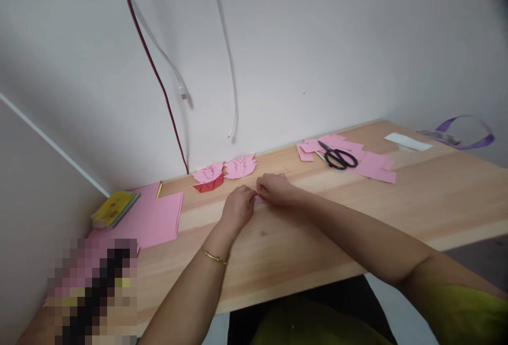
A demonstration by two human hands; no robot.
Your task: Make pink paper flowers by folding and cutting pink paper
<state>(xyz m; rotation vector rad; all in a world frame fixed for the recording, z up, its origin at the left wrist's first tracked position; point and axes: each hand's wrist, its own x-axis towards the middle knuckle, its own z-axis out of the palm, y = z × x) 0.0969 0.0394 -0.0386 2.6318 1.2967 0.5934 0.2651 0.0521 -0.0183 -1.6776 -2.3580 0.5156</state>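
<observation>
Near the middle of the wooden table (273, 244), my left hand (239, 207) and my right hand (277, 188) meet over a small piece of pink paper (260, 199). Fingers of both hands are pinched on it, and most of the paper is hidden beneath them. Just beyond my left hand lie two cut and folded pink paper pieces with jagged edges, a left one (209, 173) and a right one (240, 166). A red folded paper piece (209, 183) rests against the left one.
Black-handled scissors (340, 159) lie on scattered pink paper pieces (373, 165) at the back right, near a white strip (408, 141) and a purple band (472, 117). At left, a yellow book (115, 207) sits on pink sheets (159, 220). Cables (162, 88) hang along the wall.
</observation>
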